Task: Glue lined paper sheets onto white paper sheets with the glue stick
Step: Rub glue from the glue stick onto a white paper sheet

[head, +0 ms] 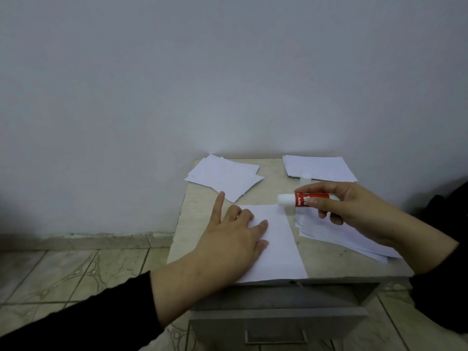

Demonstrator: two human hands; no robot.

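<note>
My left hand (235, 236) lay flat, fingers (260, 225) straight, pinning the white sheet (278, 244) at the bench (202, 198) front edge. Right hand (354, 211) pinched the glue stick (304, 198) mid-barrel, just above the sheet's far corner. Sheet looked light and floppy, likely to slide, so pin it flat. Stacks (329, 229) flanked the sheet; little free room.

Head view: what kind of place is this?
Probably a room at home, not a workshop: a small drawer cabinet serves as the desk, against a bare wall, on a patterned tile floor.
</note>
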